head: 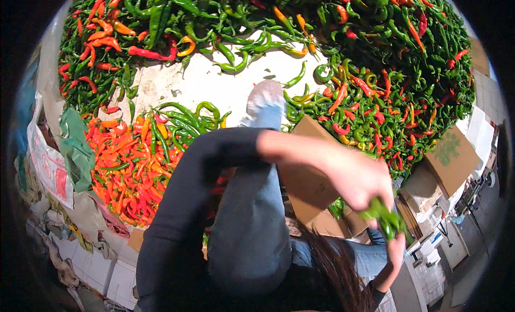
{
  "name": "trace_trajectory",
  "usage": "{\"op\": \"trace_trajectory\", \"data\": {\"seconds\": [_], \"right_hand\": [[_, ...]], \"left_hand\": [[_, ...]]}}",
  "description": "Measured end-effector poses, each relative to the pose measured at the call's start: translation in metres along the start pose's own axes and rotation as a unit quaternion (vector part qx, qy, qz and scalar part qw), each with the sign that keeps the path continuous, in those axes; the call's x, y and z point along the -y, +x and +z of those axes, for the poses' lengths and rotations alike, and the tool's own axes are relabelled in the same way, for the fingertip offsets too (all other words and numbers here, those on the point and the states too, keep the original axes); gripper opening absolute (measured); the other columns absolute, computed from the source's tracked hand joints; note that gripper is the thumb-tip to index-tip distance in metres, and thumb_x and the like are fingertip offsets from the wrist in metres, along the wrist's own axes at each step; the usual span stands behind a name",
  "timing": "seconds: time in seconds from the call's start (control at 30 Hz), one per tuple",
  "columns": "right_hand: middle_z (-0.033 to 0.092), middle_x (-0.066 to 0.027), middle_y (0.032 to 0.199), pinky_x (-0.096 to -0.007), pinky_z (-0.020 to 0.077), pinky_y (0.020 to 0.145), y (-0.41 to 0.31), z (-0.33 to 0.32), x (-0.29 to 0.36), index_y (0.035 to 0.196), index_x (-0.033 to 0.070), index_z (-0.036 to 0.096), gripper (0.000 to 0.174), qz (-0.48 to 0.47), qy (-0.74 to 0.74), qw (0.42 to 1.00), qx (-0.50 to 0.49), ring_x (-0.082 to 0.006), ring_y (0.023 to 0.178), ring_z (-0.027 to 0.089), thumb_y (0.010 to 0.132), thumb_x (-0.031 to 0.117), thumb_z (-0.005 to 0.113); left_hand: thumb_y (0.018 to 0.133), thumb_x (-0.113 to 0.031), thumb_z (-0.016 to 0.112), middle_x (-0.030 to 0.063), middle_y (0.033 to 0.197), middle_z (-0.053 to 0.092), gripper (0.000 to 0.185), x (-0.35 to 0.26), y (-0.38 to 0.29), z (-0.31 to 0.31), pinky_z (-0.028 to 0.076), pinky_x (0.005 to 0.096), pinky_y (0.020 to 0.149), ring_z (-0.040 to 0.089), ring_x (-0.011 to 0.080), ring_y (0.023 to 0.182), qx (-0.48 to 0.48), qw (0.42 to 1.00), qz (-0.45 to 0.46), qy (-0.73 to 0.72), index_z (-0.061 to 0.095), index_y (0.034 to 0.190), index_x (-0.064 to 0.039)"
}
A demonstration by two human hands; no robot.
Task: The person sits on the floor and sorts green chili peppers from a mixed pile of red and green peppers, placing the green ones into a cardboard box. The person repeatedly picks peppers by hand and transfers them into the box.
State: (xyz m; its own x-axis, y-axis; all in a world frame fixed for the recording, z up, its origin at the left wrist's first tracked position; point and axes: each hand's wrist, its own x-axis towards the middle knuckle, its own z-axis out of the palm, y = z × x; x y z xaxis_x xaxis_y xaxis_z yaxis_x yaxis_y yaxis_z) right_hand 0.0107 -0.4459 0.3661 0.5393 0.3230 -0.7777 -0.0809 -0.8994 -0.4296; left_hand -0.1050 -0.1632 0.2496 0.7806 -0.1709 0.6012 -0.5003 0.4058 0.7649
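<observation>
My left arm, in a black sleeve, reaches across my raised knee to the right. A small bunch of green chili peppers [386,220] is between my hands, over an open cardboard box [302,191]. My left hand [362,181], blurred, grips the bunch from above. My right hand [396,245] holds it from below, its fingers mostly hidden behind the peppers. Inside the box, more green peppers [337,208] show through the opening. Red and orange chili peppers [132,171] lie heaped left of my leg, with longer green peppers [189,121] at that heap's upper edge.
A large bank of mostly green peppers [402,50] curves around the far side and right. My shoe [265,94] rests on a pale sheet [177,80]. A printed white sack [48,159] and green bag [76,151] lie left. Another cardboard box [454,159] stands right.
</observation>
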Motion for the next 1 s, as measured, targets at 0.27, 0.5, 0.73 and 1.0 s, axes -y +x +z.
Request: {"op": "trace_trajectory", "data": {"seconds": [0.27, 0.5, 0.73, 1.0], "right_hand": [[0.06, -0.0074, 0.108, -0.0263, 0.0461, 0.079, 0.046, -0.017, 0.048, 0.114, 0.0, 0.055, 0.024, -0.073, -0.014, 0.995, -0.064, -0.0142, 0.095, 0.059, 0.094, 0.013, 0.052], [0.061, -0.0058, 0.1, -0.0255, 0.0455, 0.083, 0.117, 0.052, 0.096, 0.109, -0.002, 0.057, 0.02, -0.135, -0.007, 0.988, 0.078, -0.0125, 0.093, 0.059, 0.092, 0.007, 0.052], [0.064, -0.0098, 0.091, -0.0266, 0.0486, 0.074, 0.216, 0.12, 0.134, 0.102, -0.001, 0.061, 0.018, -0.312, -0.136, 0.928, 0.152, -0.0141, 0.084, 0.062, 0.088, 0.01, 0.057], [0.057, -0.0195, 0.104, -0.044, 0.0476, 0.084, 0.39, 0.289, 0.207, 0.109, 0.001, 0.051, 0.034, -0.494, -0.274, 0.823, -0.068, -0.0368, 0.096, 0.057, 0.077, 0.009, 0.055]], "left_hand": [[0.076, -0.036, 0.065, 0.0244, 0.093, 0.057, 0.046, 0.028, 0.014, 0.039, 0.048, 0.0459, 0.073, 0.058, 0.0393, 0.086, 0.106, 0.979, -0.075, 0.156, 0.054, 0.107, -0.005], [0.076, -0.01, 0.061, 0.03, 0.114, 0.041, 0.051, 0.025, -0.15, -0.177, 0.052, 0.0438, 0.075, 0.058, 0.0396, 0.083, -0.54, 0.395, -0.373, 0.643, 0.039, 0.119, 0.007], [0.071, -0.014, 0.066, 0.0276, 0.112, 0.048, 0.063, 0.068, -0.21, -0.236, 0.05, 0.0438, 0.084, 0.058, 0.0415, 0.094, -0.637, 0.334, -0.414, 0.559, 0.037, 0.123, 0.008], [0.07, -0.015, 0.064, 0.0201, 0.083, 0.063, 0.045, 0.05, -0.22, -0.234, 0.049, 0.0456, 0.077, 0.059, 0.043, 0.08, -0.621, 0.308, -0.314, 0.649, 0.055, 0.11, 0.002]]}}
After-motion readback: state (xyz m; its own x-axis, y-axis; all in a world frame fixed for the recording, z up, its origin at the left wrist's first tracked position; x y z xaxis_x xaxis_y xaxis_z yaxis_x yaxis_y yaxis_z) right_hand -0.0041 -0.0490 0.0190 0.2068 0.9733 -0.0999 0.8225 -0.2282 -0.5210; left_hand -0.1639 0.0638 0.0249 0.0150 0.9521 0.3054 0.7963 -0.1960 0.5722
